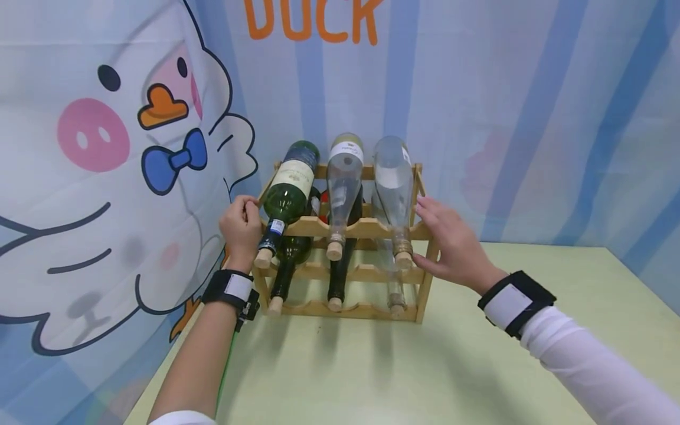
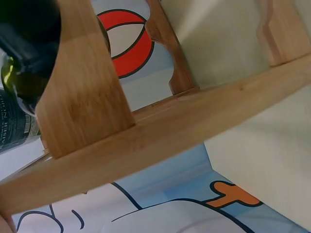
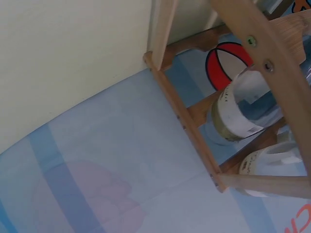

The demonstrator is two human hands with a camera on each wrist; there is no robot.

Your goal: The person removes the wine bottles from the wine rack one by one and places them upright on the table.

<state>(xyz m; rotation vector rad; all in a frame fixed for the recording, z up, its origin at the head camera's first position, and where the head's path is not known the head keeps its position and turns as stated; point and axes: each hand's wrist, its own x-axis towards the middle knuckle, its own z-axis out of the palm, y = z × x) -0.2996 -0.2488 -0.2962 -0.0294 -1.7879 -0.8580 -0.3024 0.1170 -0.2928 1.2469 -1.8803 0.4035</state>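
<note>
A wooden wine rack (image 1: 366, 274) stands on the table with bottles lying in two tiers, corked necks toward me. On top are a green bottle (image 1: 287, 200) at the left, a clear bottle (image 1: 344, 195) in the middle and another clear bottle (image 1: 393, 177) at the right. Below lie a green bottle (image 1: 289, 254), a dark bottle (image 1: 337, 277) and a clear bottle (image 1: 396, 289). My left hand (image 1: 241, 230), fingers curled, grips the rack's upper left side. My right hand (image 1: 451, 242) rests against its right side with fingers extended, the thumb near the right cork (image 1: 404, 260).
The pale green table (image 1: 531, 330) extends in front of the rack and to its right. A printed cloth (image 1: 451, 88) hangs behind, and a cartoon duck cloth (image 1: 175, 236) stands close along the left. Wrist straps (image 1: 517, 302) sit on both arms.
</note>
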